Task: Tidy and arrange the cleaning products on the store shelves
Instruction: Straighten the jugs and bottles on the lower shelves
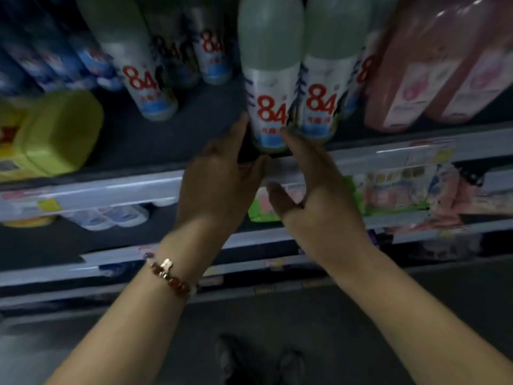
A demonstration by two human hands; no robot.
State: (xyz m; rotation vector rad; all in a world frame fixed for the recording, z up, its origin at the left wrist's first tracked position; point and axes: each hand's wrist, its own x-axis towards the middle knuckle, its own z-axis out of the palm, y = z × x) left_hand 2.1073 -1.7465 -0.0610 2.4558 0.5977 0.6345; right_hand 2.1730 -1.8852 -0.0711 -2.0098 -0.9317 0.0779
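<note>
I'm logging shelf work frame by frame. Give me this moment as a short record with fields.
place: store shelf of cleaning products
left hand: fingers straight, against the left side of the front 84 bottle
right hand: fingers straight, at that bottle's right base
neighbour: second 84 bottle close beside it on the right
left of gap: yellow jug
right: pink bottles
sharpness: blurred

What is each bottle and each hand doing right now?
Front 84 bottle: upright at the shelf edge, between both hands.
Neighbour 84 bottle: upright, touching it.
Yellow jug: lying on its side.
Pink bottles: standing together.
Left hand: open, fingers at the bottle's base.
Right hand: open, fingers touching the bottle.
</note>
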